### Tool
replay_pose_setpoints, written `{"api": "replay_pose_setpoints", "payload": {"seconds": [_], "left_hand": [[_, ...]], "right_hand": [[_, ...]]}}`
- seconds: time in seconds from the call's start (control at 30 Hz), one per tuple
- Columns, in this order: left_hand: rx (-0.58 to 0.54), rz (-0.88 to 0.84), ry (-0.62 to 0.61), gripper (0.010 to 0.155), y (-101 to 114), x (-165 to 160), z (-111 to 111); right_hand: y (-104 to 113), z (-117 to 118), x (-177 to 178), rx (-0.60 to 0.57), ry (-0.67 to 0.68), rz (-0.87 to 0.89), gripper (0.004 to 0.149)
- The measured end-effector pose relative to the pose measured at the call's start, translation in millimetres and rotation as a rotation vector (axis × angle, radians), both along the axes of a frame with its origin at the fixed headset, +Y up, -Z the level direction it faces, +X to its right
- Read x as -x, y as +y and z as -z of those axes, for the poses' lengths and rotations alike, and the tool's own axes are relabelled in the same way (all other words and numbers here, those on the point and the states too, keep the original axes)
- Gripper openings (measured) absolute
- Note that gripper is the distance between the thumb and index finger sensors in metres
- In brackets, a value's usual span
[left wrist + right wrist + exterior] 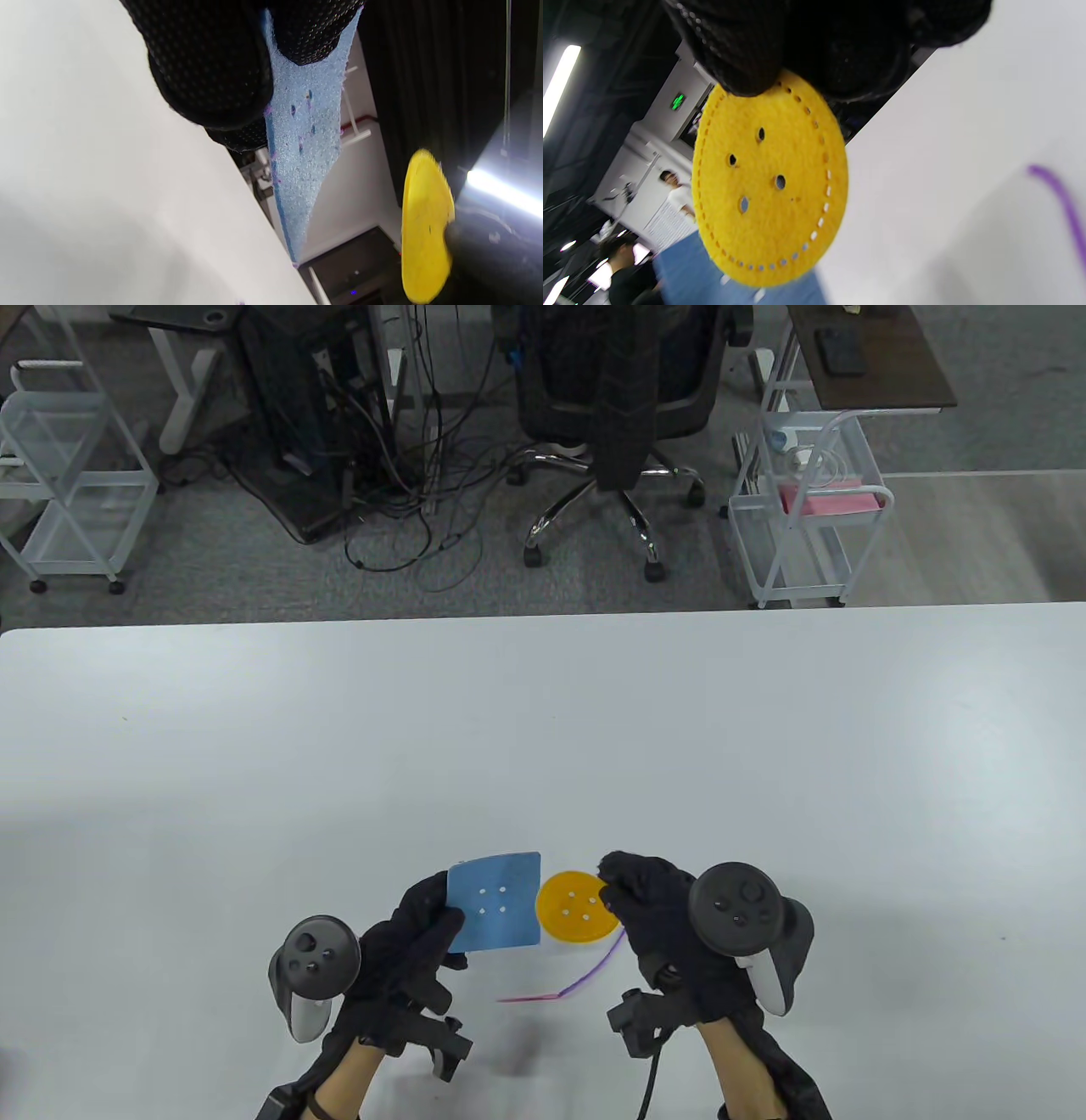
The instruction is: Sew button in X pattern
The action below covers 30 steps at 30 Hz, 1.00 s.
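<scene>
A blue felt square (497, 901) with four holes is held above the table near its front edge; my left hand (416, 929) pinches its left side. In the left wrist view the blue square (303, 161) hangs edge-on between my gloved fingertips (212, 72). My right hand (649, 899) pinches the right rim of a round yellow felt button (577, 906) with four centre holes, just right of the square. The right wrist view shows the yellow button (772, 182) under my fingertips (742, 55). A purple lace (585, 976) with a pink tip lies on the table below the button.
The white table (543, 729) stretches wide behind my hands. Beyond its far edge stand an office chair (615, 415), white wire carts (806, 517) and tangled cables on the floor. People are visible far off in the right wrist view.
</scene>
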<state>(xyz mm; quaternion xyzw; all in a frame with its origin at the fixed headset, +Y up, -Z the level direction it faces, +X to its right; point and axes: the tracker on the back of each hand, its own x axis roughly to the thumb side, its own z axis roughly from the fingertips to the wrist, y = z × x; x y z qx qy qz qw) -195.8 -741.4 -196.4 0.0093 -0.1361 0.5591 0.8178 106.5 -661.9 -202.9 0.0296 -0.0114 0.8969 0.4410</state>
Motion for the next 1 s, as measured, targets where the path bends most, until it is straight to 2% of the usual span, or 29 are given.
{"api": "replay_pose_setpoints", "payload": {"seconds": [0.13, 0.3, 0.63, 1.0], "left_hand": [[0.019, -0.057, -0.044, 0.044, -2, -5, -1], [0.034, -0.094, -0.087, 0.044, -2, -9, -1], [0.069, -0.167, -0.117, 0.045, -3, -12, -2], [0.073, -0.152, -0.137, 0.045, -4, -14, -1]], "right_hand": [[0, 3, 29, 0.019, 0.096, 0.028, 0.039], [0, 6, 51, 0.008, 0.127, -0.044, 0.039], [-1, 5, 64, -0.012, 0.060, -0.196, 0.039], [-2, -4, 76, -0.080, 0.009, -0.376, 0.039]]}}
